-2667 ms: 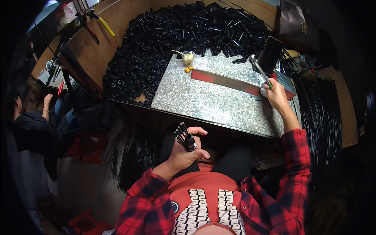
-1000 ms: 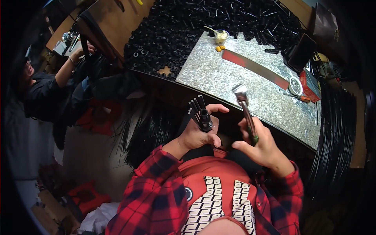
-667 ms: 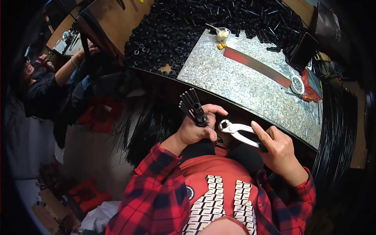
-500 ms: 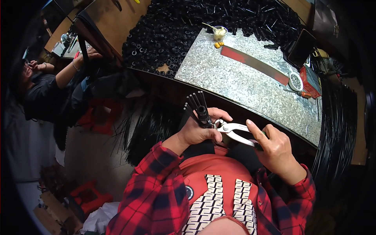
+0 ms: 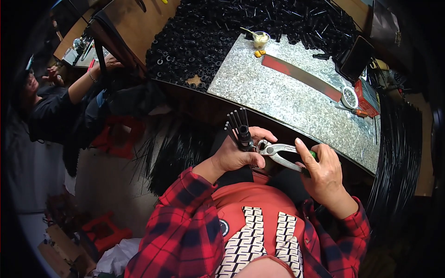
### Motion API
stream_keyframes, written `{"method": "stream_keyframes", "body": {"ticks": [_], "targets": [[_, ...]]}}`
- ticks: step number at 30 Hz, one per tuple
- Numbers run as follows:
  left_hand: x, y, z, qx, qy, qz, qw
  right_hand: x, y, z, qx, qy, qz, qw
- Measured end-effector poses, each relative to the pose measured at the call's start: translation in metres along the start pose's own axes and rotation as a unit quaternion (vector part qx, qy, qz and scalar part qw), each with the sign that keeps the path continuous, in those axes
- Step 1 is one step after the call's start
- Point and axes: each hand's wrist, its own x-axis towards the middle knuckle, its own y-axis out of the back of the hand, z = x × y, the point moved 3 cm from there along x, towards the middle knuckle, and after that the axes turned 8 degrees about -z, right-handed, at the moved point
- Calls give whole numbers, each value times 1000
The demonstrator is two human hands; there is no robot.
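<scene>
My left hand [image 5: 230,155] is closed around a black tube [image 5: 244,133] with several thin black rods [image 5: 235,118] fanning up beside it. Its thumb points toward the jaws of metal end-cutting pincers [image 5: 281,149]. Those jaws are up against the lower end of the tube, around what looks like a thin wire ring; the exact contact is too small to make out. My right hand [image 5: 323,172] grips the pincers by their handles, which show a bit of green, with the index finger stretched along them. The handles stand apart.
Ahead lies a speckled board [image 5: 282,97] carrying a long red-grey strip [image 5: 301,78], a cup of pale paste [image 5: 261,40], a white bowl [image 5: 349,97] and a red box [image 5: 367,97]. Black parts [image 5: 194,41] heap behind it. Rod bundles [image 5: 398,153] hang right. Another person [image 5: 51,106] sits left.
The tube and rods have shifted slightly right and stand more upright. The pincers have turned a little in my right hand, showing more green handle. The other person's hand has moved.
</scene>
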Motion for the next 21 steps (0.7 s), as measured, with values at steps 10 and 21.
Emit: {"method": "stream_keyframes", "body": {"ticks": [10,21], "targets": [[1,-7,9,26,23,10,999,-2,-4,-1,35,-1,-21,999],[4,-9,5,28,14,11,999,-4,3,-2,-50,-2,4,999]]}}
